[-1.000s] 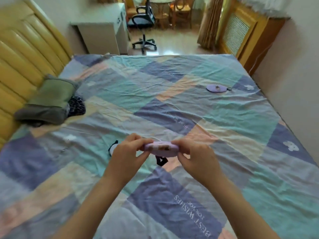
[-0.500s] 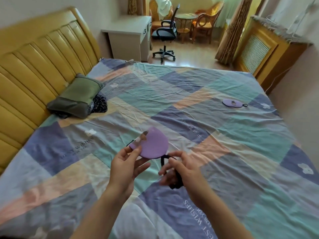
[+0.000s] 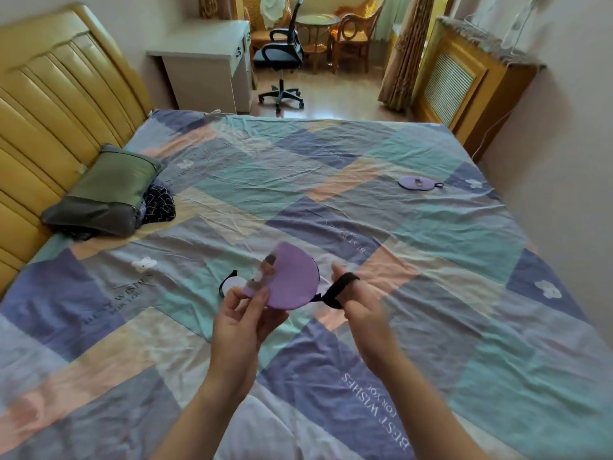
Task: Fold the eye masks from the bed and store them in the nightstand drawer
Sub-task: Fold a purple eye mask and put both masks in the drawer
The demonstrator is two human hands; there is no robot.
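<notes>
My left hand (image 3: 243, 313) pinches a folded purple eye mask (image 3: 288, 280) held up above the bed. Its black elastic strap (image 3: 338, 290) is looped over the fingers of my right hand (image 3: 360, 305), stretched out to the right of the mask. A pale eye mask (image 3: 232, 284) with a black strap lies on the patchwork bedspread (image 3: 431, 260) just behind my left hand, partly hidden. Another purple eye mask (image 3: 417, 183) lies flat at the far right of the bed. No nightstand drawer shows in this view.
A yellow padded headboard (image 3: 49, 121) runs along the left. A green pillow (image 3: 106, 190) and a dark patterned cloth (image 3: 157, 204) lie beside it. Beyond the bed stand a white desk (image 3: 209, 61), a black office chair (image 3: 282, 54) and a wooden radiator cover (image 3: 464, 84).
The mask went from stretched flat between both hands to folded in my left hand. My right hand moved to the strap and now pulls it out to the right. The view tilted up.
</notes>
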